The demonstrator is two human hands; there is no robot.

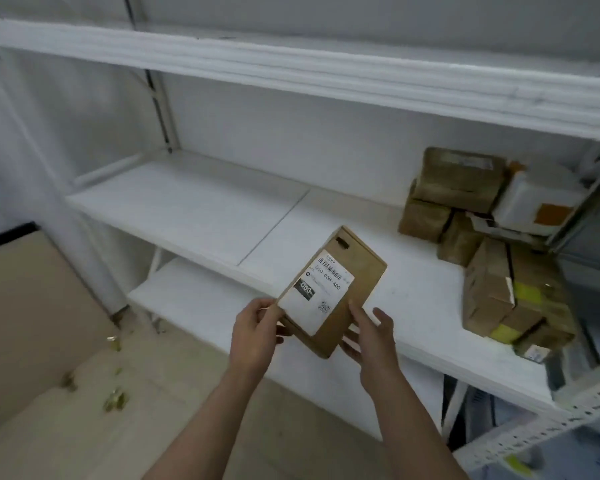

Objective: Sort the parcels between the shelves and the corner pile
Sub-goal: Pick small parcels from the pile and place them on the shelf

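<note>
- A person's left hand [255, 329] pinches the near left corner of a small brown parcel [361, 282], fingers curled round its edge. The right hand [371, 336] clasps the opposite side, thumb on the top face and fingers beneath.
- The parcel is held in the air, tilted, just in front of the middle shelf [187, 209] and not resting on it. Its white label [317, 292], with a barcode and a printed code, faces the camera, as if being read.
- Below and left, scraps of yellowish litter dot the floor [222, 393], and a large cardboard sheet [25, 306] lies beside the lower shelf [194, 299].
- The left and centre of the middle shelf are bare. At its right end sit the stacked parcels [458, 188]: several brown boxes, some bound with yellow tape, and a white parcel [534, 199] with an orange patch leaning against the upright.
- The upper shelf [291, 67] shows only its front edge; whatever it holds is hidden.
- The corner pile is not in view, so how much has gone there cannot be told.
- By the look of it, sorting is under way: a cluster is already shelved, and this parcel has yet to be assigned. Whether it belongs on the shelf or in the pile likely depends on the label code.
</note>
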